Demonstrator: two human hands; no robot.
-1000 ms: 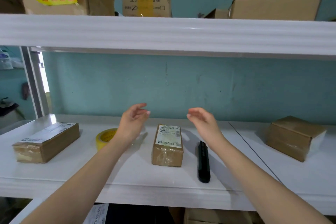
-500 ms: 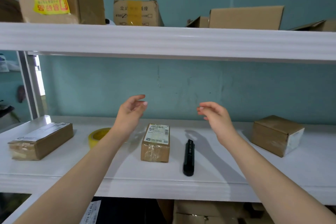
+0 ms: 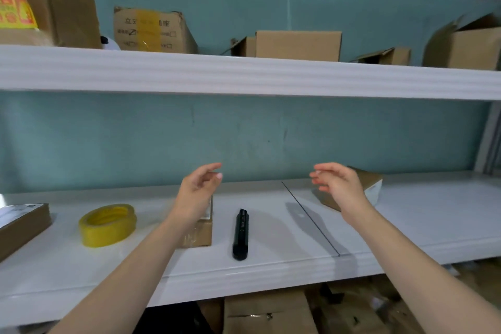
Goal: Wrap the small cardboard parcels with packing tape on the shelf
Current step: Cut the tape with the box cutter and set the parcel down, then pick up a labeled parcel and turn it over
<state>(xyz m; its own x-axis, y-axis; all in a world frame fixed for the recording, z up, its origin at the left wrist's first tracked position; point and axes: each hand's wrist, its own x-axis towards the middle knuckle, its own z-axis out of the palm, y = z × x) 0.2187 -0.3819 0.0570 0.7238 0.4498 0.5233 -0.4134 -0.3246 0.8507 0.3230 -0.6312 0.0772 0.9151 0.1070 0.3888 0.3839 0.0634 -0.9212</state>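
Both my hands hover above the white shelf (image 3: pixel 271 276), fingers relaxed, holding nothing. My left hand (image 3: pixel 198 192) hangs over a small taped cardboard parcel (image 3: pixel 202 233) and hides most of it. My right hand (image 3: pixel 339 190) is in the air in front of another small cardboard parcel (image 3: pixel 371 184) on the right. A yellow roll of packing tape (image 3: pixel 107 225) lies flat left of the middle parcel. A black utility knife (image 3: pixel 240 234) lies between my hands. A long flat parcel (image 3: pixel 21 225) sits at the far left edge.
The upper shelf (image 3: pixel 244 76) overhangs the work area and carries several cardboard boxes (image 3: pixel 298 45). A seam (image 3: pixel 311 219) splits the lower shelf boards. More cardboard boxes (image 3: pixel 271 312) lie on the floor below. A teal wall closes the back.
The view has swung right and up, so everything has slid left in the frame. My right hand has moved right toward the right parcel; my left hand now covers the middle parcel.
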